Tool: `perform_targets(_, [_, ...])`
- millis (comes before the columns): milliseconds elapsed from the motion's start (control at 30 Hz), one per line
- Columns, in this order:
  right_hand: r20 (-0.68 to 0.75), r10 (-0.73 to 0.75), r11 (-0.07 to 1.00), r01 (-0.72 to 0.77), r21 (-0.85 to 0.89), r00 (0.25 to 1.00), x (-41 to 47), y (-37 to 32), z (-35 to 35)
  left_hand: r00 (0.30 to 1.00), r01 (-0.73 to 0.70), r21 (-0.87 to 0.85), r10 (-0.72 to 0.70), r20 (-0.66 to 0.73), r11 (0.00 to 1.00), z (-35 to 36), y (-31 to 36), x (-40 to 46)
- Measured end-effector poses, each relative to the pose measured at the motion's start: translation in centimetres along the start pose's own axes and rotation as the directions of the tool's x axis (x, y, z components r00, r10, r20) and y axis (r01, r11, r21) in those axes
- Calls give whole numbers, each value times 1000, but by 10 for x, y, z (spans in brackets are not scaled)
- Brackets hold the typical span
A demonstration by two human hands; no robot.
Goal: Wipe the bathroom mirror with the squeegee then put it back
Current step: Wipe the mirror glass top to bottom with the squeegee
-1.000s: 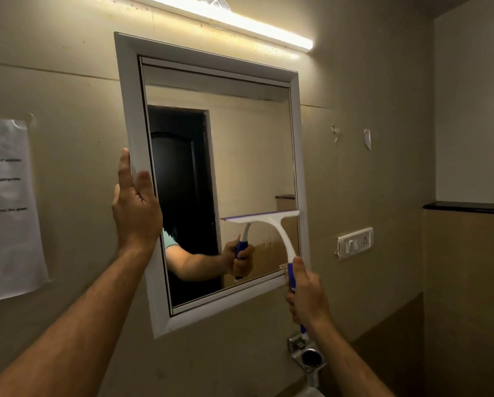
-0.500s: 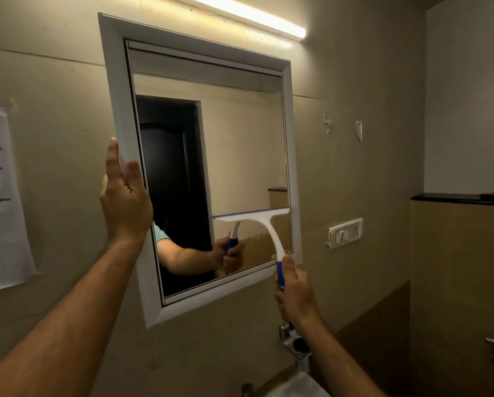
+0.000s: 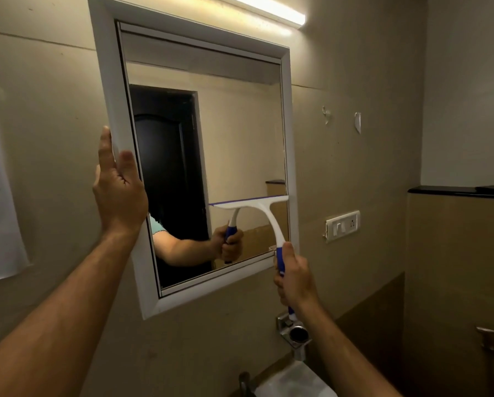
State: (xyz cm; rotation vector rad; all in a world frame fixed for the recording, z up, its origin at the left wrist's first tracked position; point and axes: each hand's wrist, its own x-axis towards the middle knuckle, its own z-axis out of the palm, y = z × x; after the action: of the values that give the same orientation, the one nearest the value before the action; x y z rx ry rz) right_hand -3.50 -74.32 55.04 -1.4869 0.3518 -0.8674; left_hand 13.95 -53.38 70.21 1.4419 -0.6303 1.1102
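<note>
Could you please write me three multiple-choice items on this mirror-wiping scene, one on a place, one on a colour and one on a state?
1. Where on the mirror is the squeegee blade?
A. lower right part of the glass
B. top left corner
C. off the mirror, on the wall

2. What colour is the squeegee's grip?
A. red
B. blue
C. green

3. What is the left hand doing?
A. hanging free of everything
B. holding a cloth
C. resting open against the mirror frame

Answers:
1. A, as the blade lies level across the lower right of the glass, its end at the right frame edge.
2. B, as blue shows above and below the right hand closed round the handle.
3. C, as its fingers lie stretched flat along the frame's left side.
</note>
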Motion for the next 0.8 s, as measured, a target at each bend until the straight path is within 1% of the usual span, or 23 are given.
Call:
perform_targets(133, [2, 56, 998, -56, -28, 998, -13, 31, -4, 1000, 10, 0, -10, 3, 1000, -1, 2, -1])
perform_targets(200, [19, 73, 997, -72, -41, 997, -15, 35, -7, 1000, 9, -1, -9, 2, 1000, -1, 3, -1])
perform_targets(267, [44, 38, 999, -36, -33, 998, -13, 24, -8, 1000, -1, -5, 1, -4, 1000, -1, 3, -1])
perform_targets(367, [63, -26, 999, 24, 38, 998, -7, -7, -1, 1000, 3, -12, -3, -8, 1000, -1, 2, -1])
perform_targets(467, [75, -8, 998, 4, 62, 997, -4, -19, 6, 1000, -1, -17, 1, 4, 1000, -2, 3, -2])
perform_targets(667, [72, 78, 997, -78, -8, 994, -19, 29, 1, 1000, 10, -4, -10, 8, 1000, -3, 7, -4])
perform_targets(800, [61, 63, 998, -62, -8, 996, -24, 22, 3, 1000, 0, -20, 0, 1, 1000, -2, 3, -3])
